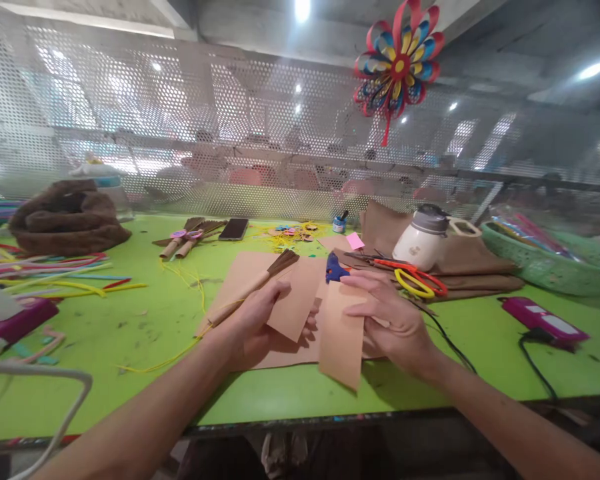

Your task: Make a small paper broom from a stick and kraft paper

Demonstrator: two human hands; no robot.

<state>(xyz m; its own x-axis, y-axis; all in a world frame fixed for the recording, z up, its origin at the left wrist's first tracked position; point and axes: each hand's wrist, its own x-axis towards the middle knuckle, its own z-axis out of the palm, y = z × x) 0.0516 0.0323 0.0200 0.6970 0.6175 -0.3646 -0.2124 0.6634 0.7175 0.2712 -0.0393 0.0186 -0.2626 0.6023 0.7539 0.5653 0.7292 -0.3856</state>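
Note:
My left hand (253, 325) is closed on a rectangular piece of brown card (296, 303), its thumb on top and fingertips showing behind. In my right hand (397, 320), a second brown card piece (341, 340) hangs upright, gripped along its right side. Beside my left hand is a rolled paper tube (245, 295) with a dark brown fringed end; whether the hand touches it I cannot tell. Beneath both hands lies a large brown paper sheet (240, 267). A blue glue gun (335, 268) lies just beyond the right card.
Orange-and-yellow scissors (420, 283) and folded brown material (473, 263) lie right, near a white kettle-like container (420, 237). A green basket (545, 257) and purple power strip (545, 320) are farther right. Two finished rolls (180, 243) and a phone (234, 229) lie at back left.

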